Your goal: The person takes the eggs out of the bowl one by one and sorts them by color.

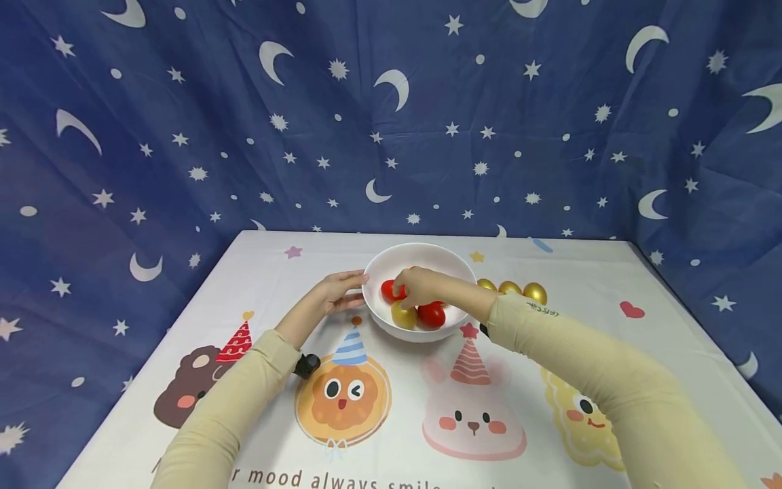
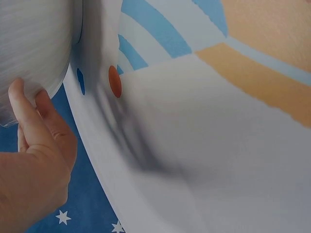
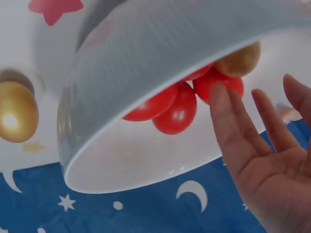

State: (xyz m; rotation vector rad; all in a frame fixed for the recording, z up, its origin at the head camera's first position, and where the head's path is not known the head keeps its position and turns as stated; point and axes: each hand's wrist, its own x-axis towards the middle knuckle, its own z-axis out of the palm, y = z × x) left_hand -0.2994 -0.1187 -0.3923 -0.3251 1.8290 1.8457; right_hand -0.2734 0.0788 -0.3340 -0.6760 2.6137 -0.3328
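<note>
Sleeves (image 1: 611,387) lead to eggs (image 1: 431,315) beneath unclenched right grip (image 1: 420,285), straight-fingered left grip (image 1: 337,291) touching bowl (image 1: 427,255).

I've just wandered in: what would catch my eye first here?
Probably the white bowl on the table, with red eggs and a golden one inside, the right hand in it and the left hand touching its outside. Three more golden eggs show right of the bowl. Behind hangs a deep blue cloth with white moons.

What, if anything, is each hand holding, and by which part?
Nothing appears gripped. The left hand rests its fingertips against the outer side of the white bowl; the right hand has its fingers near the red eggs, none visibly pinched.
</note>
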